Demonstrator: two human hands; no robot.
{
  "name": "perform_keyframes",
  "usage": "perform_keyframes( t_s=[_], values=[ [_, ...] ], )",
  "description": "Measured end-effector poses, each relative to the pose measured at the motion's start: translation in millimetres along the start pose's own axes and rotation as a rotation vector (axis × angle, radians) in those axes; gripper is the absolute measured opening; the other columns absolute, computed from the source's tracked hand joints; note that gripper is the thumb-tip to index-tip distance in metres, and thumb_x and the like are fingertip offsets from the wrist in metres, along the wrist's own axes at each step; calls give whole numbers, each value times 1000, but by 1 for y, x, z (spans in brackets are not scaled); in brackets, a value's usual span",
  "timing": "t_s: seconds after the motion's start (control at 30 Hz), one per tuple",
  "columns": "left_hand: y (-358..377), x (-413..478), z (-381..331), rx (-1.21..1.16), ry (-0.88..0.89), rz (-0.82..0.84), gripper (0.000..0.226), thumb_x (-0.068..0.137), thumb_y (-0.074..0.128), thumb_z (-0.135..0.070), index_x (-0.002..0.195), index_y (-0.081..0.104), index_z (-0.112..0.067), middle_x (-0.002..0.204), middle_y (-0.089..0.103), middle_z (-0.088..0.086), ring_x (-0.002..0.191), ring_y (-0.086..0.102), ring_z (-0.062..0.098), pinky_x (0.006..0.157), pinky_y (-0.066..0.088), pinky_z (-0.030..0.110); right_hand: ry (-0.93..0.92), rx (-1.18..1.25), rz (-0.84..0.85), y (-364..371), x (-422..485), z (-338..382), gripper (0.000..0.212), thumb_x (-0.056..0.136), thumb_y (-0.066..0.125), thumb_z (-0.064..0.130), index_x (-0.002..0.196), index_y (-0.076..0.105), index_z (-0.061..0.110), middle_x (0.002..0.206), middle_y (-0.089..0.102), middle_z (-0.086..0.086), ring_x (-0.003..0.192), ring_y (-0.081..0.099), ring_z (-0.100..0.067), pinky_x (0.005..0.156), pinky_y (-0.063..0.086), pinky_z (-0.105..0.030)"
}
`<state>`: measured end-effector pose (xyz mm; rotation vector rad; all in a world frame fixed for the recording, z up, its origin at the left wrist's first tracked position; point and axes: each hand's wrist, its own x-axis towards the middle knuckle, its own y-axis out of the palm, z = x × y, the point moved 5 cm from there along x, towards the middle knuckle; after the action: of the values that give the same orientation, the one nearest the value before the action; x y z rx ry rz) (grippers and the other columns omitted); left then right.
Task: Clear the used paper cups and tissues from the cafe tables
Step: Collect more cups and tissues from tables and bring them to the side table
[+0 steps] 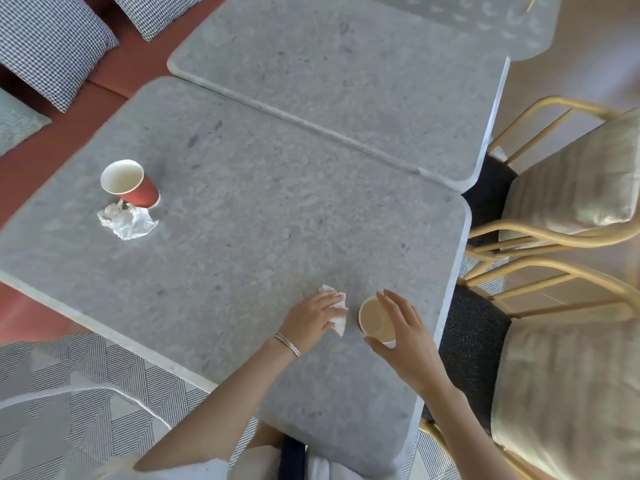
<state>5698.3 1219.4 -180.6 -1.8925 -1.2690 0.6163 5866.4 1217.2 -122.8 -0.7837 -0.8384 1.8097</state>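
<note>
Near tabletop (242,220) is carrying two red paper cups, one tissue and one crumpled clear wrapper. Left grip (311,317) is lying over the tissue (337,323) by the right edge, fingers curling onto it and grasping it. Right grip (401,327) is spreading, released, around the near cup (375,320); contact unclear. Far cup (130,183) is standing at the left, wrapper (126,221) just beside it. Two chairs (568,188) are standing alongside.

No readable text, logo or number anywhere: red paper cup (138,192) at 10 o'clock has a plain side; near cup (374,318) at 5 o'clock, tissue (340,326) beside it and bench (242,220) show no print.
</note>
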Motion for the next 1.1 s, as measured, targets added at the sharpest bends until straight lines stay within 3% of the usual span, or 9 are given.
perform_keyframes(
  t_s=[0.1,0.23,0.4,0.63,0.7,0.8,0.93,1.1],
  values=[
    [-11,-8,-4,-18,60,-88,33,57,78,10,82,74,-10,100,71,8,92,68,24,68,57,28,-3,4,11,3,2,3,75,74,75,27,138,37,18,143,37,1,126,39,-20,89,48,-37],
    [-30,-31,7,0,64,-107,34,48,83,11,74,74,-10,90,73,7,82,70,22,64,57,27,-20,-9,18,6,11,23,75,75,74,28,139,36,20,144,35,4,128,37,-18,93,45,-35],
    [-60,-82,42,70,20,-147,37,44,83,5,74,74,-14,88,72,1,81,69,17,65,56,24,-113,6,38,20,29,75,74,76,73,27,139,35,20,144,36,4,128,36,-17,98,39,-30],
    [-111,-161,122,100,-111,-184,24,64,53,-15,76,72,-23,90,71,-8,82,62,8,68,46,16,-217,9,26,75,49,167,72,75,74,27,138,38,21,141,39,6,125,39,-14,93,35,-21],
    [-134,-185,152,115,-116,-212,22,64,61,-11,80,72,-21,93,71,-7,88,54,6,71,47,18,-209,14,22,96,56,197,72,75,74,28,138,38,21,141,39,5,125,40,-15,93,35,-22],
    [-174,-211,196,105,-150,-250,47,46,81,7,84,72,-20,97,70,-6,92,55,8,79,46,20,-193,32,-4,120,69,241,73,74,74,29,138,39,21,141,40,5,125,41,-15,94,38,-26],
    [-226,-221,231,105,-116,-305,41,57,76,7,91,71,-15,103,69,-1,99,52,10,80,52,26,-197,43,-74,131,86,289,74,71,78,25,135,42,19,138,44,1,121,47,-20,91,48,-35],
    [-266,-208,257,106,-98,-357,32,63,72,4,90,71,-13,105,69,2,98,59,17,85,45,24,-114,71,-169,121,106,309,74,70,79,28,134,42,24,137,43,5,119,48,-18,90,46,-33]
  ],
)
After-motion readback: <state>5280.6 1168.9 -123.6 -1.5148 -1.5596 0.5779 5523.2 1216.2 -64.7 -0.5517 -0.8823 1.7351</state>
